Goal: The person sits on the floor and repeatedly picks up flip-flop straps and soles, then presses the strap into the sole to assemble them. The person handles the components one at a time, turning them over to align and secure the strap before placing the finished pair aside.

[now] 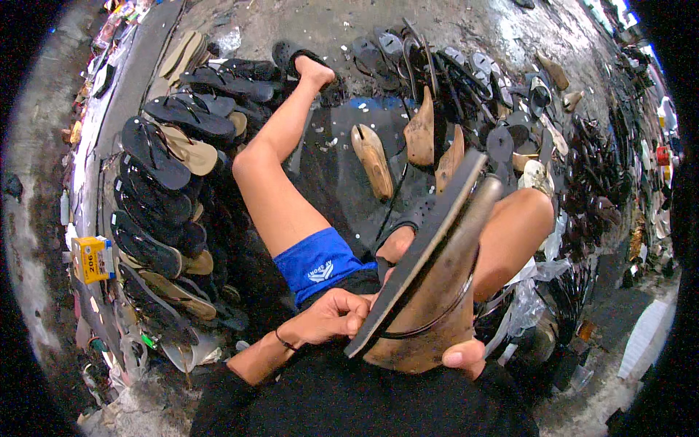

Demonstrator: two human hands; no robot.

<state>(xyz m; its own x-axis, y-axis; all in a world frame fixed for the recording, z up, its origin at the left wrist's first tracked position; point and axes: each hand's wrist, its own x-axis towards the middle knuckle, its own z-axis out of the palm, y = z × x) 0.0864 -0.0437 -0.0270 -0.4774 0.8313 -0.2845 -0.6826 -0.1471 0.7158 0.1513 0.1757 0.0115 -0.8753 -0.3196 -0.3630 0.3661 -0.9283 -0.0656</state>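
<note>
A brown wooden shoe last (426,320) stands tilted over my lap with a dark flip-flop sole (429,240) along its left side. A thin dark strap (437,318) runs across the last. My right hand (466,357) grips the last low on its right side; the thumb shows and the other fingers are hidden. At the sole's lower left edge is my left hand (331,317), its fingers curled and pressed together. What they pinch, if anything, cannot be made out. A dark band circles the left wrist.
Dark flip-flops (156,153) lie in an overlapping row on the left, beside a yellow box (93,259). Wooden lasts (373,162) rest on the floor between my legs. More sandals (480,73) and clear plastic bags (528,306) lie to the right.
</note>
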